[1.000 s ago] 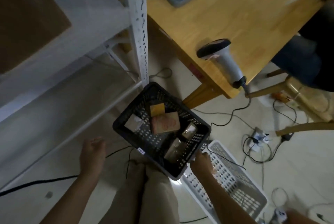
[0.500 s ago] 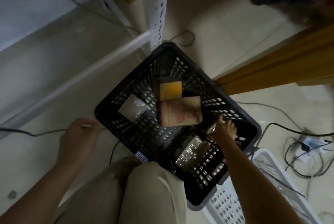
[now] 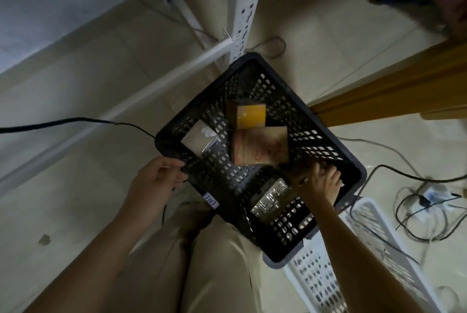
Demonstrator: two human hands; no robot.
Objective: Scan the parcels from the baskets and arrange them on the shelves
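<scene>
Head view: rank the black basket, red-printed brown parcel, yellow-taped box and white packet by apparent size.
1. black basket
2. red-printed brown parcel
3. yellow-taped box and white packet, too alike to rank

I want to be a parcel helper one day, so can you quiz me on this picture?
1. True or false: the right hand is inside the black basket.
2. Which parcel lies closest to that hand? A the shiny parcel; B the white pouch; C the yellow box.
3. Fill in: the label on the basket reads ____.
Key: 1 true; 2 A; 3 1103.
</scene>
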